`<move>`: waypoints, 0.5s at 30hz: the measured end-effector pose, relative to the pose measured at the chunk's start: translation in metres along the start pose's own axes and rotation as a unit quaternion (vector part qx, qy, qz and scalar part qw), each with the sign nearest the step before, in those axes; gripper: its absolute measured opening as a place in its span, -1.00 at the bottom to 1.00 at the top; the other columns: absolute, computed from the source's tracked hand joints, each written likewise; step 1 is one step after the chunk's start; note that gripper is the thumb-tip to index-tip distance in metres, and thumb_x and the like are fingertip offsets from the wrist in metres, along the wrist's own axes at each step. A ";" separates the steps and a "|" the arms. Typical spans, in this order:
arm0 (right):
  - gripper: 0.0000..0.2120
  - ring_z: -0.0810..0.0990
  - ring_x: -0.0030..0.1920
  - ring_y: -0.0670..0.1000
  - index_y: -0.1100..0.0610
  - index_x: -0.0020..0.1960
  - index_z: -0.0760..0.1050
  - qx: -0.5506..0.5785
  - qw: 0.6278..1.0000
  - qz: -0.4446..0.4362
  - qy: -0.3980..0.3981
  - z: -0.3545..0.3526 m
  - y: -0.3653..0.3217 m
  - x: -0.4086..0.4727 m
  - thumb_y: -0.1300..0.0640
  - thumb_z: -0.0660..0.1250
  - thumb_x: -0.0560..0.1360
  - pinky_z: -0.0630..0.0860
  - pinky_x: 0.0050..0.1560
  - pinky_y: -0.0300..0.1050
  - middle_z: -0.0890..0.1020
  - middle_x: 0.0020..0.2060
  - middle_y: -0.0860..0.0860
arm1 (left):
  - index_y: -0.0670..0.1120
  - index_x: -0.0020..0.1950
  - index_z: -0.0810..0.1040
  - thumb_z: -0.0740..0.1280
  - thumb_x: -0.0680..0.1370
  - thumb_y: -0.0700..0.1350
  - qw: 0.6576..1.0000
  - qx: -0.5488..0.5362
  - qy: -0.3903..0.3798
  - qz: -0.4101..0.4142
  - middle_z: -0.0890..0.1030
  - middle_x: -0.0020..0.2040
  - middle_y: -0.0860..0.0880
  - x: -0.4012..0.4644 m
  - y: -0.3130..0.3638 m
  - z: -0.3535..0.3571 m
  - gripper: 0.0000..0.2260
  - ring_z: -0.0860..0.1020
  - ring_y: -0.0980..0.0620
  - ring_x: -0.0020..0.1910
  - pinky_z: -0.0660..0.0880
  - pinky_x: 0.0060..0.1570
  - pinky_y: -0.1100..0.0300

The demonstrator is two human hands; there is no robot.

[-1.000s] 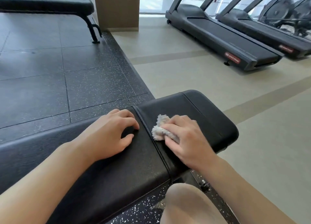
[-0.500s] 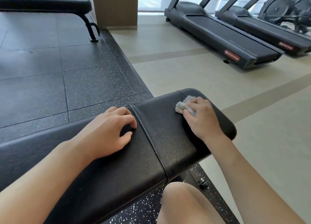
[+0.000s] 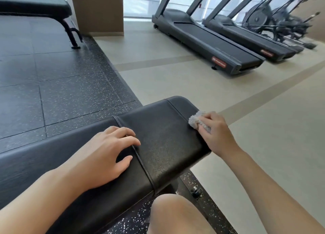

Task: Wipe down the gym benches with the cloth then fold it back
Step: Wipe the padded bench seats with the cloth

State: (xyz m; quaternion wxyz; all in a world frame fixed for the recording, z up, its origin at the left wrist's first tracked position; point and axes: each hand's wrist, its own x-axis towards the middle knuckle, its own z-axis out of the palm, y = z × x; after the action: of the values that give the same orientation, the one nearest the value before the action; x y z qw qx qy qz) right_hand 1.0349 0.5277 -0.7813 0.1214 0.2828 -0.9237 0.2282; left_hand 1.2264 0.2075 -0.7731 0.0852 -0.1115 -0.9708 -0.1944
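A black padded gym bench [image 3: 163,138] runs across the lower middle of the head view, its end pad to the right of a seam. My right hand [image 3: 217,134] presses a bunched white-grey cloth [image 3: 195,119] onto the right end edge of that pad; most of the cloth is hidden under my fingers. My left hand [image 3: 103,154] lies flat on the bench across the seam, fingers spread, holding nothing.
A second black bench [image 3: 33,6] stands at the far left on the dark speckled rubber floor [image 3: 52,85]. Two treadmills [image 3: 207,38] and an exercise bike [image 3: 274,20] line the far right on beige floor. A brown pillar [image 3: 98,10] rises behind. My knee [image 3: 175,214] shows below the bench.
My right hand has slid the cloth from the seam across the end pad to its right edge. My left hand has stayed on the bench by the seam.
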 end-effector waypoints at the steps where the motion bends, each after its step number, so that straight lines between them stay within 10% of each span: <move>1: -0.85 0.51 0.09 0.21 0.14 0.10 0.69 -0.006 0.999 0.038 0.008 -0.003 0.016 0.013 0.21 0.41 0.56 0.42 0.17 -0.05 0.56 0.01 0.03 | 0.25 0.29 0.57 0.26 0.53 0.16 1.000 0.002 0.000 0.006 0.48 0.32 0.30 0.001 0.002 0.003 -0.67 0.43 0.17 0.33 0.47 0.34 0.09; 15: -0.70 0.46 0.14 -0.02 0.09 0.28 0.63 0.053 0.997 -0.058 -0.005 0.007 -0.050 -0.041 0.24 0.42 0.57 0.34 0.33 -0.28 0.54 0.09 -0.09 | 0.25 0.25 0.60 0.25 0.52 0.19 1.000 -0.007 0.006 0.011 0.50 0.31 0.31 0.000 -0.001 0.007 -0.67 0.42 0.18 0.32 0.44 0.35 0.13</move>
State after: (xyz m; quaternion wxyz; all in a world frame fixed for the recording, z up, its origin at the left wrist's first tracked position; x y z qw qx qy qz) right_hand 1.0961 0.5064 -0.7836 0.1148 0.3426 -0.8931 0.2679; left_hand 1.2256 0.2093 -0.7797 0.0922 -0.1221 -0.9676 -0.2007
